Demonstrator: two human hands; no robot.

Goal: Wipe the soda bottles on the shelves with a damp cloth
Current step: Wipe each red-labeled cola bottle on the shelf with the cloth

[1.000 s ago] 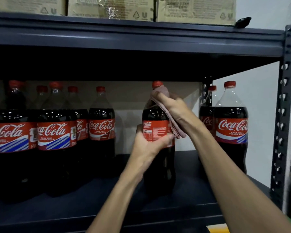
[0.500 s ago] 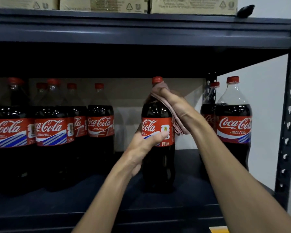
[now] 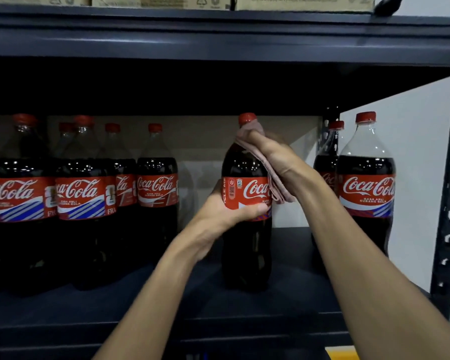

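Gripping the soda bottle (image 3: pixel 244 253) mid-label, left hand (image 3: pixel 220 216) reaches up; right hand (image 3: pixel 278 157) clamps cloth (image 3: pixel 278 189) round its neck.

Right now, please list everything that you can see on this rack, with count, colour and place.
middle bottle: one, dark cola, red cap and label, alone mid-shelf.
left bottles: at least five, same colours, grouped at left.
right bottles: two, same colours, by the right post.
boxes: three, brown, on top.
rack: one, dark metal.
cloth: one, pink, against the middle bottle's neck.
left hand: grips the middle bottle's label.
right hand: holds the cloth.
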